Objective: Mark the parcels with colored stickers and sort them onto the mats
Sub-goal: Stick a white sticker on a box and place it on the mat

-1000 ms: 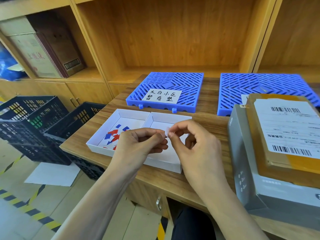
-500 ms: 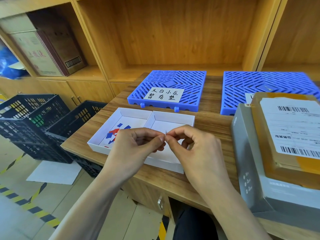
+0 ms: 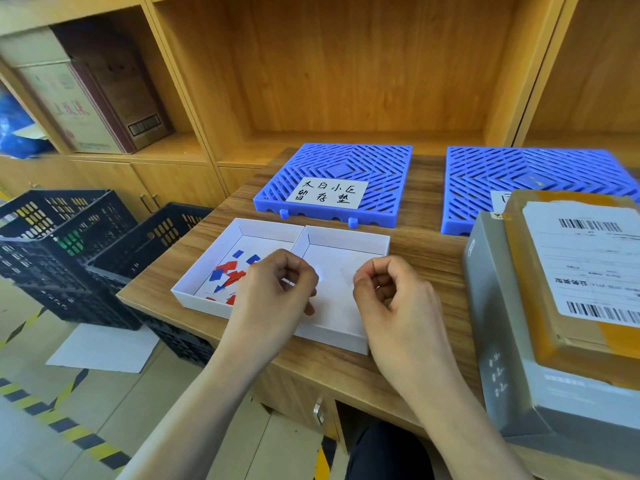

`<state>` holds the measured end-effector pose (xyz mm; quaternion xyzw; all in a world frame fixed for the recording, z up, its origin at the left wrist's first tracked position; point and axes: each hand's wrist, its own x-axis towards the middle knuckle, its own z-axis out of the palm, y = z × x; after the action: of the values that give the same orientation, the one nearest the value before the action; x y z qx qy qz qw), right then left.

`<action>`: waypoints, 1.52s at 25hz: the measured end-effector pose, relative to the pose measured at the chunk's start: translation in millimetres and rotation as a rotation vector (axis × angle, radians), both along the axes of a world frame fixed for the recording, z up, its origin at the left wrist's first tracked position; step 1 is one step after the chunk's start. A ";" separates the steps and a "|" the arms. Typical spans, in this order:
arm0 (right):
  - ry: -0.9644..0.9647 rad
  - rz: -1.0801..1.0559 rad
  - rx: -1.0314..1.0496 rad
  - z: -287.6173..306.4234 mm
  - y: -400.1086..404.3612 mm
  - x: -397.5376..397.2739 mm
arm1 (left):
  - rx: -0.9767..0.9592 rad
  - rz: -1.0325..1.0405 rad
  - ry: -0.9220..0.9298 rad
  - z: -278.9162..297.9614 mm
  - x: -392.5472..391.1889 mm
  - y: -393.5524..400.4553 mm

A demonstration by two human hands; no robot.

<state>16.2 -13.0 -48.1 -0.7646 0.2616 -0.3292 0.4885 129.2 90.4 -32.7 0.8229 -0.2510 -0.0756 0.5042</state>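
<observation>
My left hand (image 3: 273, 292) and my right hand (image 3: 391, 299) hover apart over the white two-compartment tray (image 3: 346, 237), both with fingers curled. A small pale sticker piece (image 3: 318, 275) shows blurred at my left fingertips. My right thumb presses against the forefinger, and its fingers hide what it pinches. Red and blue stickers (image 3: 228, 271) lie loose in the tray's left compartment. A brown parcel (image 3: 568, 271) with a barcode label lies on a grey box parcel (image 3: 502, 341) at the right. Two blue mats (image 3: 381, 168) (image 3: 519, 174) lie behind the tray, the left one with a handwritten label.
Wooden shelving stands behind the table, with a carton (image 3: 86, 98) in its left bay. Black plastic crates (image 3: 69, 244) sit on the floor to the left, next to a white sheet (image 3: 104, 348). Yellow-black tape marks the floor.
My hands, pinched together on one small pale piece a moment ago, have pulled apart over the tray, the left going left and the right going right.
</observation>
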 end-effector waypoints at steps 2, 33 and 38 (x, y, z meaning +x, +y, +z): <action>-0.011 -0.022 -0.001 -0.8 -1.3 -0.1 | 0.063 -0.026 -0.094 -1.9 1.1 -0.5; -0.125 -0.182 -0.402 42.8 23.6 -103.1 | -0.270 -0.387 0.097 47.7 -104.4 19.3; -0.084 -0.251 -0.463 45.5 15.5 -144.6 | -0.293 -0.462 0.015 42.9 -135.5 5.0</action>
<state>-128.3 2.5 -2.6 -0.8031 0.2517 -0.4698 0.2665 -6.3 95.5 10.3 0.6614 -0.4368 -0.1576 0.5891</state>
